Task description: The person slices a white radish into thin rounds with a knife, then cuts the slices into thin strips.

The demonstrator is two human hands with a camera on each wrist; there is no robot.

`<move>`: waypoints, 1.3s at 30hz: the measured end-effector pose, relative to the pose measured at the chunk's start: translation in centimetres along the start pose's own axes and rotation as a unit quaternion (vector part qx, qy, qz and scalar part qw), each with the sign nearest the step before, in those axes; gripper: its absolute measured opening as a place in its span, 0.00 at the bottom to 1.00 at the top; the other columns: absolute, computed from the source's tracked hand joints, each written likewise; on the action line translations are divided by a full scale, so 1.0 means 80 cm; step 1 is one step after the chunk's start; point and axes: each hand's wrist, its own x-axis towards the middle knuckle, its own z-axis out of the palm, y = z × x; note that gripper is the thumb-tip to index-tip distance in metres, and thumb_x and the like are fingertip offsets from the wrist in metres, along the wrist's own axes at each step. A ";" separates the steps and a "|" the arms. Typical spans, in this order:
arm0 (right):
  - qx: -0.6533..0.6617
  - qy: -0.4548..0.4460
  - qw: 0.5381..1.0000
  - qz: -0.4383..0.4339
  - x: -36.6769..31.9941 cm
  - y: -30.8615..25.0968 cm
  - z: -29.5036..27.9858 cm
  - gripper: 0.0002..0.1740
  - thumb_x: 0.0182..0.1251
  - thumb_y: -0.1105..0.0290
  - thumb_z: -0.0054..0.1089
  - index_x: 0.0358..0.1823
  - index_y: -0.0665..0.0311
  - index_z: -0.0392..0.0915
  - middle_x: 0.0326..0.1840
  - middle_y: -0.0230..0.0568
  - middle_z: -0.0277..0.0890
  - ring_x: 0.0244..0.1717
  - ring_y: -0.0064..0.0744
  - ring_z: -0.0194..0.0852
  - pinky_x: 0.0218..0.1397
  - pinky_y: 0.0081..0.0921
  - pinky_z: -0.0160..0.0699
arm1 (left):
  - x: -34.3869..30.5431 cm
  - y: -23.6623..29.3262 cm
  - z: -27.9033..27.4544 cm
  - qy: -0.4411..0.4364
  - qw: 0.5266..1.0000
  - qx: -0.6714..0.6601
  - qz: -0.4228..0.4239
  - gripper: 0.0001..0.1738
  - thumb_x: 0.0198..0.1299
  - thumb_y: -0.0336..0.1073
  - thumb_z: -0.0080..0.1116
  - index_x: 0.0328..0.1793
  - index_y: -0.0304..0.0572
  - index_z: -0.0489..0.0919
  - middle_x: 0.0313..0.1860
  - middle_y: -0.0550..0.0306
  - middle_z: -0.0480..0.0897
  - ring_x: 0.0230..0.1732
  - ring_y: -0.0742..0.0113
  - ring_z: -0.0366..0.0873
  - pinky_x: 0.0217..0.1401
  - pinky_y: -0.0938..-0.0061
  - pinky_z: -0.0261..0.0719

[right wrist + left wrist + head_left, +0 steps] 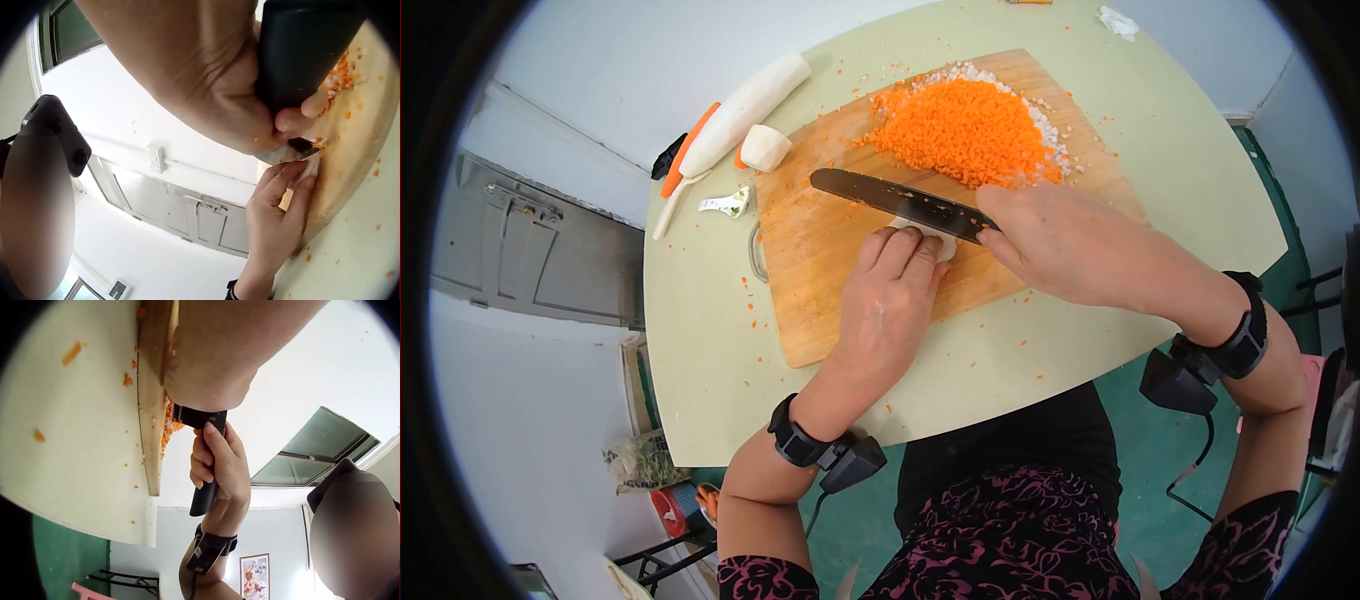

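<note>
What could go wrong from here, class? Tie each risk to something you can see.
The knife blade lies close beside the fingertips of the left hand, so a slip could cut them. The white piece they hold looks small and might slide. The right hand is near the orange heap and could brush bits onto the table.

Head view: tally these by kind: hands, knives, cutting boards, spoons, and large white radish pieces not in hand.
Hands: 2 (left hand, right hand)
Knife: 1
Cutting board: 1
Spoon: 1
White radish pieces: 2 (long one, short one)
Total: 7
</note>
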 end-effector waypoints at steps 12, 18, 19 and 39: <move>0.020 -0.035 0.999 0.018 0.029 -0.002 0.006 0.11 0.67 0.67 0.49 0.37 0.71 0.67 0.27 0.59 0.74 0.34 0.59 0.74 0.36 0.48 0.70 | -0.002 0.001 0.002 0.018 1.000 -0.013 -0.002 0.17 0.41 0.20 0.64 0.42 0.31 0.79 0.39 0.49 0.77 0.42 0.51 0.73 0.44 0.65 0.74; 0.011 -0.004 1.000 0.023 0.014 -0.009 -0.002 0.09 0.63 0.72 0.47 0.32 0.73 0.71 0.28 0.59 0.76 0.32 0.56 0.77 0.34 0.44 0.75 | -0.006 0.000 0.005 0.017 0.999 -0.029 -0.017 0.18 0.40 0.20 0.64 0.42 0.31 0.79 0.38 0.48 0.76 0.41 0.51 0.72 0.43 0.64 0.73; 0.005 -0.001 1.000 0.011 0.010 -0.008 -0.004 0.09 0.63 0.72 0.47 0.32 0.73 0.71 0.27 0.59 0.75 0.32 0.56 0.77 0.34 0.44 0.74 | -0.006 0.001 0.005 0.018 0.999 -0.027 -0.017 0.18 0.40 0.20 0.64 0.42 0.31 0.79 0.38 0.48 0.76 0.41 0.51 0.72 0.43 0.65 0.73; 0.013 -0.017 1.000 0.021 0.027 -0.007 0.009 0.09 0.63 0.72 0.48 0.35 0.73 0.71 0.31 0.58 0.76 0.33 0.55 0.77 0.35 0.42 0.74 | -0.004 0.001 0.002 0.029 1.000 -0.007 -0.007 0.13 0.41 0.22 0.65 0.37 0.34 0.79 0.36 0.52 0.78 0.41 0.53 0.74 0.43 0.66 0.74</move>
